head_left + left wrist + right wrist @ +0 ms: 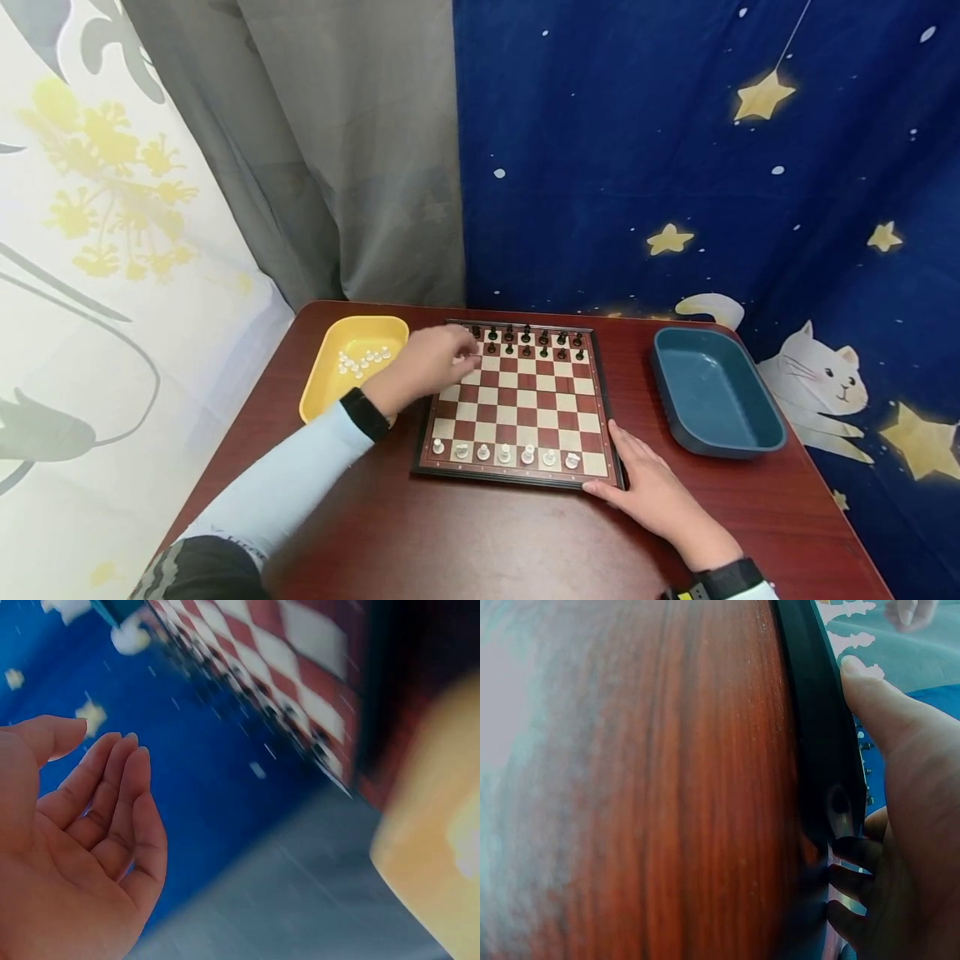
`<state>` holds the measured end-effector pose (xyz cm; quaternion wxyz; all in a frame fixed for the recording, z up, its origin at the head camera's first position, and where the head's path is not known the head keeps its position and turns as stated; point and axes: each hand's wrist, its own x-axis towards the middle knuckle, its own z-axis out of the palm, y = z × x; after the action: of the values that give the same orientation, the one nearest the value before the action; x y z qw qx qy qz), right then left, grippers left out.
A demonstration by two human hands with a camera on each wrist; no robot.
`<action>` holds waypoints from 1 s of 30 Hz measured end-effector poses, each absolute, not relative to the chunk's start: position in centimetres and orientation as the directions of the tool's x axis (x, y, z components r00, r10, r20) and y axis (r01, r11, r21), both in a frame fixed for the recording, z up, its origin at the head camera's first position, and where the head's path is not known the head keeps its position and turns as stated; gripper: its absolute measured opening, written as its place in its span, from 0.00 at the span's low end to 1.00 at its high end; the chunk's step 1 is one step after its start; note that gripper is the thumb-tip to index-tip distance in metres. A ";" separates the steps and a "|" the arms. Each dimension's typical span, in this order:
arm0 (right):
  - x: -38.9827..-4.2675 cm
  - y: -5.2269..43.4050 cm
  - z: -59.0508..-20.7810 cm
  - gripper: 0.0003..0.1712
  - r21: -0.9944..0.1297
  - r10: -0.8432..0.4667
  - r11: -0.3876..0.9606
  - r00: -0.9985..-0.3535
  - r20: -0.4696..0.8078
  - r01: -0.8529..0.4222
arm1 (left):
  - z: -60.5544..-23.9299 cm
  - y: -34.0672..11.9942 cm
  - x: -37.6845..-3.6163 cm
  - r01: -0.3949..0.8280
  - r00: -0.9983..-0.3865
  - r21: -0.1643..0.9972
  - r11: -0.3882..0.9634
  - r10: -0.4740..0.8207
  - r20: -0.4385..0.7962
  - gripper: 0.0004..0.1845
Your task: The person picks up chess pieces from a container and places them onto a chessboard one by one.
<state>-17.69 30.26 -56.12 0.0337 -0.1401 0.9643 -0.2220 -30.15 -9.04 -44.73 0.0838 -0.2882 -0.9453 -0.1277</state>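
A chessboard [517, 398] with red and cream squares lies on the table. Black chess pieces [527, 336] stand in two rows on its far side, and white chess pieces [505, 453] line the near row. My left hand [431, 362] hovers between the yellow tray [315, 396] and the board's far left part. In the left wrist view its fingers [139, 825] bend loosely around nothing. At the board's near right corner my right hand [652, 487] holds the frame, thumb on the front edge and fingers [851, 881] against the right side.
More small white pieces [363, 360] lie in the yellow tray at the left. A blue tray [720, 400] stands right of the board on the dark red table [480, 542]. Grey and blue curtains [570, 208] hang behind the table's far edge.
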 end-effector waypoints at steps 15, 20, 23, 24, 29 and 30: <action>-17.7 30.5 -56.0 0.71 -0.437 -0.286 0.863 -0.958 -0.010 -0.253 | -44.4 -22.8 -34.7 0.243 -0.968 0.320 0.916 0.207 0.141 0.11; -17.6 30.5 -55.9 0.70 -0.437 -0.292 0.861 -0.957 -0.001 -0.262 | -45.6 -24.3 -35.7 0.182 -0.983 0.326 0.928 0.174 0.055 0.12; -17.6 30.5 -56.0 0.70 -0.436 -0.296 0.859 -0.955 0.003 -0.267 | -46.4 -24.4 -36.1 0.179 -0.983 0.322 0.930 0.185 0.011 0.13; -17.6 30.5 -55.9 0.70 -0.439 -0.296 0.858 -0.955 0.004 -0.268 | -46.6 -24.3 -36.3 0.182 -0.981 0.316 0.931 0.193 -0.003 0.14; -17.5 30.4 -55.9 0.70 -0.452 -0.295 0.853 -0.956 -0.007 -0.260 | -47.8 -23.8 -37.0 0.237 -0.963 0.265 0.935 0.262 -0.062 0.16; -17.5 30.4 -55.9 0.70 -0.453 -0.294 0.853 -0.956 -0.008 -0.259 | -48.0 -23.7 -37.1 0.242 -0.960 0.256 0.936 0.268 -0.074 0.15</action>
<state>-17.50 30.39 -55.94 0.0387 -0.1438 0.9618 -0.2299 -37.09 -23.72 -48.02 -0.0540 -0.1298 -0.9824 -0.1231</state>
